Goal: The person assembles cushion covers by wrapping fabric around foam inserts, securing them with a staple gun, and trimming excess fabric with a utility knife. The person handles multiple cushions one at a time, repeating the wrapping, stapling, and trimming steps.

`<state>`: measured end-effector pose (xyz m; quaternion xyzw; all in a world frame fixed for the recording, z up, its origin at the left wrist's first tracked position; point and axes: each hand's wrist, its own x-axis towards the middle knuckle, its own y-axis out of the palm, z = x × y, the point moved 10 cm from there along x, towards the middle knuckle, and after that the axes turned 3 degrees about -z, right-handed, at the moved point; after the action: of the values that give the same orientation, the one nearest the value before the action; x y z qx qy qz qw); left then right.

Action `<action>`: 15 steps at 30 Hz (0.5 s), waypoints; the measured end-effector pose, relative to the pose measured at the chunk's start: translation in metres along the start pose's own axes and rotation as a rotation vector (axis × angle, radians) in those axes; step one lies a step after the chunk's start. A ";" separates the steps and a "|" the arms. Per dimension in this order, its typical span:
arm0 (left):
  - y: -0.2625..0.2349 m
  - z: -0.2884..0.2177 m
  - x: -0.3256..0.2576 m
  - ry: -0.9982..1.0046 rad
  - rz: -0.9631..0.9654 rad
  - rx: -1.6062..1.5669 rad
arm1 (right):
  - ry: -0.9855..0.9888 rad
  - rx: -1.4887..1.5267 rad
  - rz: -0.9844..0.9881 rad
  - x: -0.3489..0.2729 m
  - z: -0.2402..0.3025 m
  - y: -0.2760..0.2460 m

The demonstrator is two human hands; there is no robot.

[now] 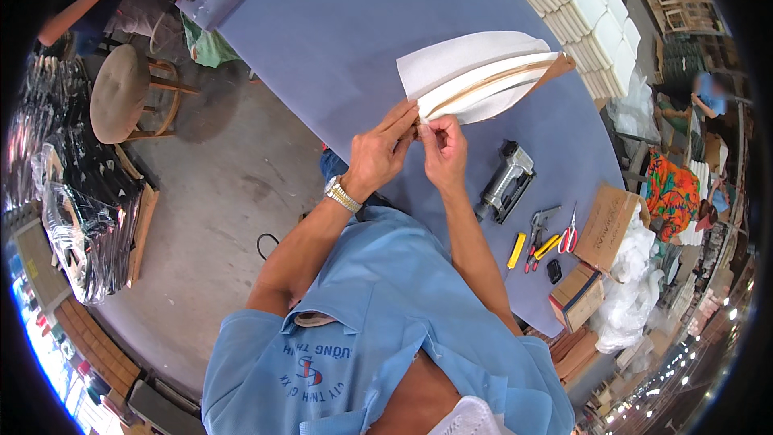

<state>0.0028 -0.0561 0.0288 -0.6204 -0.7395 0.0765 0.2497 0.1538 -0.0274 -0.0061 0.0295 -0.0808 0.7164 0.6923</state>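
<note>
A curved, padded panel with a brown wooden edge (471, 89) stands tilted above the blue-grey table (322, 56). White cloth (463, 56) hangs loose around it and spreads past its far side. At the panel's near end, my left hand (378, 155) closes its fingers on the edge. Right beside it, my right hand (445, 153) pinches the cloth at the same end; the fingertips of both hands nearly meet there. A silver staple gun (509, 181) lies on the table to the right of my right hand.
Right of the staple gun lie a yellow cutter (516, 250), a grey hand tool (545, 225) and red-handled scissors (570, 235). Cardboard boxes (609, 227) stand at the table's right edge. White pads (588, 16) are stacked beyond it. A round stool (121, 94) and another person's arm (80, 12) are at left.
</note>
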 end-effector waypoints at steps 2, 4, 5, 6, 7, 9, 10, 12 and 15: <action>0.000 -0.003 0.003 0.021 0.019 0.040 | -0.029 -0.003 0.056 0.003 -0.005 0.002; -0.003 -0.008 0.005 0.053 0.001 0.056 | -0.046 0.010 0.089 0.006 -0.007 0.004; -0.004 -0.010 0.006 0.068 -0.008 0.064 | -0.051 0.025 0.091 0.006 -0.007 0.004; -0.004 -0.013 0.004 0.101 -0.028 0.083 | -0.052 0.038 0.099 0.005 -0.006 0.005; -0.003 -0.015 0.002 0.133 -0.048 0.102 | -0.044 0.044 0.076 0.003 -0.004 0.003; -0.002 -0.014 -0.005 0.151 -0.063 0.119 | -0.019 0.052 0.032 -0.004 -0.002 -0.002; 0.000 -0.012 -0.010 0.138 -0.059 0.116 | 0.000 0.085 0.024 -0.009 -0.008 -0.005; 0.001 -0.002 -0.019 0.031 -0.086 0.071 | 0.013 0.072 0.050 -0.014 -0.010 -0.009; 0.006 0.018 -0.031 -0.168 -0.103 0.020 | 0.031 0.105 0.076 -0.018 -0.006 -0.011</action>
<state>0.0025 -0.0809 0.0022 -0.5706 -0.7878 0.1226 0.1967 0.1659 -0.0442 -0.0140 0.0514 -0.0333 0.7459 0.6632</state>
